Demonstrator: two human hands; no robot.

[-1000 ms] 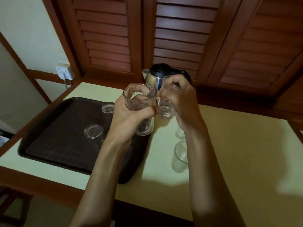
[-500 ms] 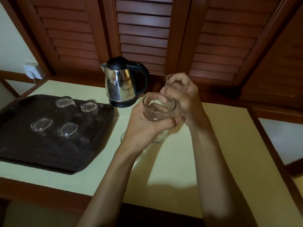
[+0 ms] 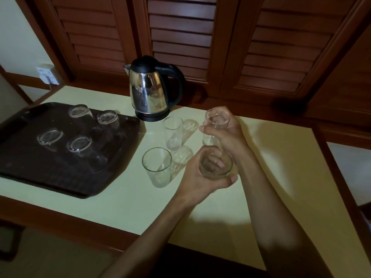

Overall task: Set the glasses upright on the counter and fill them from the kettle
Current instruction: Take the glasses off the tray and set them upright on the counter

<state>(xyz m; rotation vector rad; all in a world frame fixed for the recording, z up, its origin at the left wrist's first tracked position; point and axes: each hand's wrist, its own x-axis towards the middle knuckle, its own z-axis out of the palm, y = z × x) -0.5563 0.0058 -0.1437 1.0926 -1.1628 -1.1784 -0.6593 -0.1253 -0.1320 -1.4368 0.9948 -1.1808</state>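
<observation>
Two glasses upright on the surface at 6 o'clock of the kettle | left hand, right hand: each grip closed round another glass | four inverted on tray at 9 o'clock | none filled

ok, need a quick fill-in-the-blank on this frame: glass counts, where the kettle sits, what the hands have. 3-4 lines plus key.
1. The dark tray holds ____ glasses, all upside down.
2. ____ glasses stand upright and unheld on the counter, beside the tray.
3. The left hand and right hand each hold one ____.
4. The kettle stands at the ____ edge of the counter, in front of the wooden shutters.

Missing words: four; two; glass; back
</observation>
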